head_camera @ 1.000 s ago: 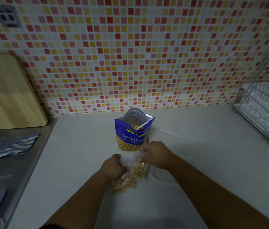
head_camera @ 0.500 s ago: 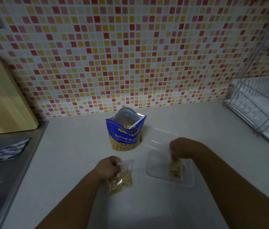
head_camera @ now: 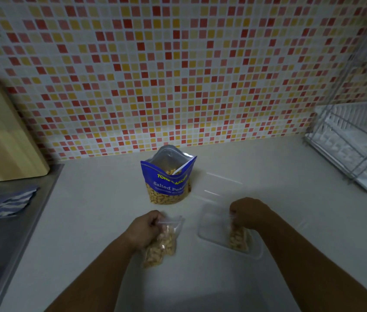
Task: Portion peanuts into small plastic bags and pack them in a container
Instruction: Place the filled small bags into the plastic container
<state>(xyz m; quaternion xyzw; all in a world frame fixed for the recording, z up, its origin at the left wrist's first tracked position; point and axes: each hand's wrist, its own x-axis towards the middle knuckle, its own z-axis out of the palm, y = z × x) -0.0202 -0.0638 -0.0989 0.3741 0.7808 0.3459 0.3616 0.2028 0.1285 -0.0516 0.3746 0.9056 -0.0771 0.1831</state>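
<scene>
Right hand (head_camera: 249, 213) fingers pinching upright small bag (head_camera: 238, 239) in container (head_camera: 209, 230); left hand (head_camera: 145, 230) fingers gripping bags (head_camera: 162, 246).

- The wall tiles (head_camera: 178, 75) made a mosaic of small red, orange, yellow and white squares.
- The peanut pouch (head_camera: 168, 183) was blue with yellow and white lettering and a silver lining.
- The tabletop (head_camera: 101, 212) was pale cream.
- The cloth (head_camera: 4, 204) was striped blue and white.
- The cutting board (head_camera: 2, 136) was light wood.
- The dish rack (head_camera: 353, 145) was white.
</scene>
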